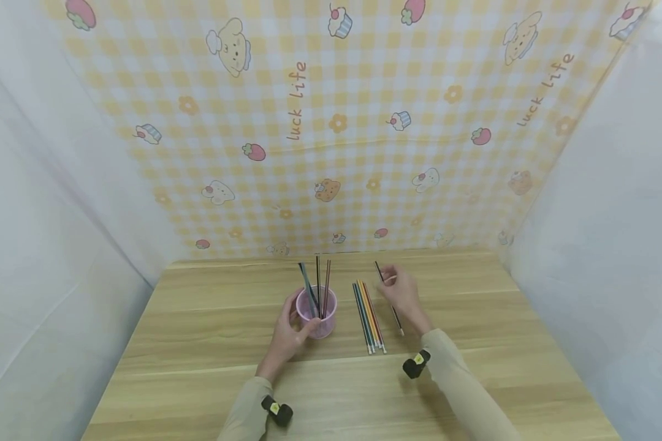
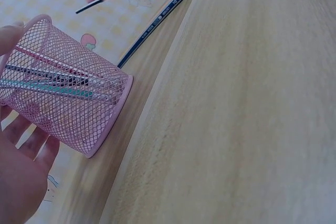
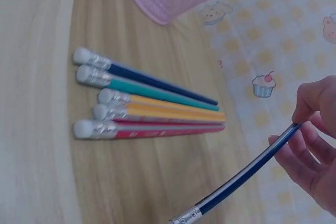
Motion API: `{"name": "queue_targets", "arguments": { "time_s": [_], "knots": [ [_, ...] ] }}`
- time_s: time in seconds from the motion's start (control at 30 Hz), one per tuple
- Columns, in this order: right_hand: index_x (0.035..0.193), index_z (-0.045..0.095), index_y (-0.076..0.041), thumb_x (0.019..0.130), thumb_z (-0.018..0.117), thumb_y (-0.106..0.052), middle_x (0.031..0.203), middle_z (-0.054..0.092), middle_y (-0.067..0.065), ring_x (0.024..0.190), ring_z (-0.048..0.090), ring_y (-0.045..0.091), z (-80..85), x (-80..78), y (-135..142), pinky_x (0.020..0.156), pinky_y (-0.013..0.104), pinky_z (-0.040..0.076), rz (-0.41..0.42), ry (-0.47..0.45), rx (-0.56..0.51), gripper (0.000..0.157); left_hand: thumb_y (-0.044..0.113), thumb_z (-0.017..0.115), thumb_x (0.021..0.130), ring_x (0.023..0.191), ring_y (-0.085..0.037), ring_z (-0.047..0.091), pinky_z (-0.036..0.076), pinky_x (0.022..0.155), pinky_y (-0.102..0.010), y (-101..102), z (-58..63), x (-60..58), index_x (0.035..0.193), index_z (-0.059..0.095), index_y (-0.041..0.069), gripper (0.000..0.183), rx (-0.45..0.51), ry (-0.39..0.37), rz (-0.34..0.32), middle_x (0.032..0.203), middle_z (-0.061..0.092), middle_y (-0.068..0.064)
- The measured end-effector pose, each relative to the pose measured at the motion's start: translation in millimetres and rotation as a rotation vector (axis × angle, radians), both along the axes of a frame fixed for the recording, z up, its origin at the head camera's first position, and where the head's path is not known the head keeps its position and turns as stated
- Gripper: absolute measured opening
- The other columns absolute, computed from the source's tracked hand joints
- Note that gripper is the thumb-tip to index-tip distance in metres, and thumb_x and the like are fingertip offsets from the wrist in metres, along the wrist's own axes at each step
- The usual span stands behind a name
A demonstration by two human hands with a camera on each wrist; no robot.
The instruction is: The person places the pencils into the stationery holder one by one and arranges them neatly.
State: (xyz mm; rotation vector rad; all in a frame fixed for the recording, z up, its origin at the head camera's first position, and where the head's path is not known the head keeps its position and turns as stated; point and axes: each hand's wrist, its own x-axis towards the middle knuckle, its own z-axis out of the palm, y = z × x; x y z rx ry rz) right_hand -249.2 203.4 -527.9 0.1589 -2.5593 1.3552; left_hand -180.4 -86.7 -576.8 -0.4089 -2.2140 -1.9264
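My left hand (image 1: 288,338) holds a pink mesh pen cup (image 1: 324,331), its thumb at the near rim and its fingers round the far side. Several pencils (image 1: 328,278) stand in the cup and lean apart, teal, dark and red among them. Over to the right, my right hand (image 1: 403,295) pinches a dark blue pencil (image 3: 241,174) between thumb and fingers, its white eraser end pointing down towards me. Between the cup and that hand lies a row of pencils (image 3: 163,106), in dark blue, teal, yellow and red, with their white erasers nearest me.
The wooden table (image 1: 331,398) runs back to a yellow checked cloth (image 1: 364,153) with cartoon prints. White cloth walls (image 1: 60,245) close in the left and right sides. A black strap device (image 1: 416,364) is on each wrist.
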Motion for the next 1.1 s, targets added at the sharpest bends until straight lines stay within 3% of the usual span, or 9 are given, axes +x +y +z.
{"name": "queue_targets", "arguments": {
  "time_s": [0.47,0.87,1.1],
  "knots": [
    [0.126,0.063,-0.002,0.084,0.067,-0.005,0.111,0.067,0.017,0.094,0.068,0.031,35.6,2.0,-8.4,0.067,0.03,0.061,0.047,-0.061,-0.114,0.043,0.011,0.079,0.087,0.134,-0.042,0.052,0.043,0.113,-0.061,0.1,-1.3,-0.3,0.153,0.037,0.005,0.079,-0.022,-0.015,-0.007,0.147,0.052,-0.022],
    [0.122,0.061,0.001,0.083,0.063,0.004,0.107,0.063,0.019,0.091,0.067,0.03,72.0,4.1,-31.9,0.068,0.021,0.059,0.134,0.045,-0.246,0.039,0.008,0.079,0.086,0.132,-0.042,0.053,0.043,0.113,-0.061,-1.7,0.5,1.3,0.152,0.038,0.004,0.078,-0.027,0.005,-0.002,0.145,0.053,-0.022],
    [0.124,0.057,0.009,0.086,0.061,0.01,0.114,0.062,0.027,0.097,0.066,0.041,92.3,3.7,-47.6,0.07,0.014,0.056,0.164,0.06,-0.249,0.038,0.0,0.077,0.085,0.131,-0.051,0.051,0.042,0.11,-0.068,1.3,3.0,1.2,0.151,0.034,-0.007,0.079,-0.034,0.02,0.022,0.145,0.05,-0.031]
  ]
}}
